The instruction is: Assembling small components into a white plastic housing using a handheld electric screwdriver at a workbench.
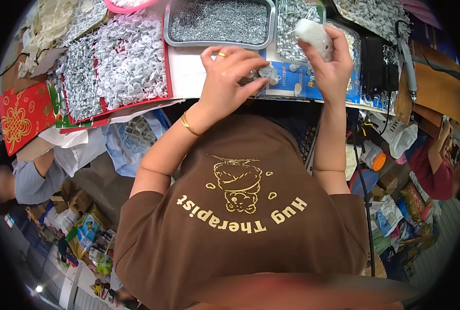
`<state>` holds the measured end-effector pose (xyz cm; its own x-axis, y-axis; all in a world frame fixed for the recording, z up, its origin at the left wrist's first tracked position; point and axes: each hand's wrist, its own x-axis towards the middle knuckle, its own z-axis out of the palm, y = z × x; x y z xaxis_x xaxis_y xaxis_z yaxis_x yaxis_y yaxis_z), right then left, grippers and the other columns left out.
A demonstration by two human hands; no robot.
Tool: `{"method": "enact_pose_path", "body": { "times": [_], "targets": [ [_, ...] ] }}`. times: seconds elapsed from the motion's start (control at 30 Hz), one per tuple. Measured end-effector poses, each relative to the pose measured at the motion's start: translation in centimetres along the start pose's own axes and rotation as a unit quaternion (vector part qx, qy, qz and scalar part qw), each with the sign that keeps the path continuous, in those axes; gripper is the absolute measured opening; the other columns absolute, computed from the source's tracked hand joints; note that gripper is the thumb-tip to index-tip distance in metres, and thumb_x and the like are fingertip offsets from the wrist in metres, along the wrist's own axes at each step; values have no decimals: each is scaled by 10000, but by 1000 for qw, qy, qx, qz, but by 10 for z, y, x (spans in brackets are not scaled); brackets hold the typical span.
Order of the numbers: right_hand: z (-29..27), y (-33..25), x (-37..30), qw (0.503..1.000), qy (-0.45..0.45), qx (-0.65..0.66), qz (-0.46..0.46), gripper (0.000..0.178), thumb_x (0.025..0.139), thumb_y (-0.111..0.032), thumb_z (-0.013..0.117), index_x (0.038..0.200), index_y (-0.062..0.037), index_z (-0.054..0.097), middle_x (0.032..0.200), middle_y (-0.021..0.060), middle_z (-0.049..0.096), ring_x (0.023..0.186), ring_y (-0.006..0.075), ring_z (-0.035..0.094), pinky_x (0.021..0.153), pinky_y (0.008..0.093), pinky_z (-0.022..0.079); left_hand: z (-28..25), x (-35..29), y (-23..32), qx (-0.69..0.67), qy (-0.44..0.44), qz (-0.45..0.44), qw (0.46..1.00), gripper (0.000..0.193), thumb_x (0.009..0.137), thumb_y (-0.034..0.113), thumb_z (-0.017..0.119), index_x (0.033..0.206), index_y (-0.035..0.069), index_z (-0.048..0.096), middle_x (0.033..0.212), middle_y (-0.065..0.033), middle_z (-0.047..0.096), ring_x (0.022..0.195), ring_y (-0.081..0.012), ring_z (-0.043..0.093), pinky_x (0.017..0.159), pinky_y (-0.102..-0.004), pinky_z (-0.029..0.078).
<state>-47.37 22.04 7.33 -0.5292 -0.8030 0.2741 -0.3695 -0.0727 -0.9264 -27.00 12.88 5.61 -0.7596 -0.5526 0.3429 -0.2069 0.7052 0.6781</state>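
Observation:
My left hand [229,77], with a ring and a gold bracelet at the wrist, is closed at the table edge around a small cluster of white disc-shaped pieces [268,75] with greyish metal parts. Its fingers partly cover them. Raised to the right of it, my right hand [334,61] grips a rounded white object [312,38] between thumb and fingers. Small dark spots mark its lower side, and I cannot tell its kind. Beyond the left hand stands a metal tray [219,45] full of loose silver nails or screws [219,25].
At the left, a red-edged tray [169,70] holds white disc-headed pieces [130,54] and metal pins [81,77]. A blue printed sheet [287,87] lies by my hands. A pen-like grey tool [408,70] with a cable hangs at the right. People's sleeves [42,182] show on both sides.

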Motion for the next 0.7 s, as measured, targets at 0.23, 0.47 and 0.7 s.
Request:
{"method": "enact_pose_path", "body": {
  "times": [0.23, 0.47, 0.7],
  "targets": [
    [-1, -3, -25, 995, 3, 94, 28, 409, 1045, -266, 554, 1311, 46, 547, 941, 30, 588, 775, 70, 525, 701, 204, 426, -1, 1, -2, 5, -32, 7, 999, 307, 761, 247, 823, 1048, 175, 737, 986, 39, 717, 1016, -147, 635, 1067, -428, 249],
    [2, -7, -29, 967, 3, 230, 114, 199, 1015, -151, 576, 1142, -4, 529, 961, 75, 598, 734, 71, 542, 614, 217, 441, -4, 2, 3, 34, -11, 1, 999, 559, 723, 343, 848, 1222, 166, 668, 1089, 17, 714, 1040, -162, 635, 1071, -416, 252],
    [25, -19, -43, 988, -16, -122, -98, 307, 861, -141, 759, 1125, -18, 662, 1017, 123, 662, 936, 303, 608, 808, 383, 490, -35, -32, -22, -1, -23, -91, 996, 328, 773, 259, 833, 1063, 139, 736, 1096, 13, 751, 1028, -125, 673, 1028, -384, 299]
  ]
}}
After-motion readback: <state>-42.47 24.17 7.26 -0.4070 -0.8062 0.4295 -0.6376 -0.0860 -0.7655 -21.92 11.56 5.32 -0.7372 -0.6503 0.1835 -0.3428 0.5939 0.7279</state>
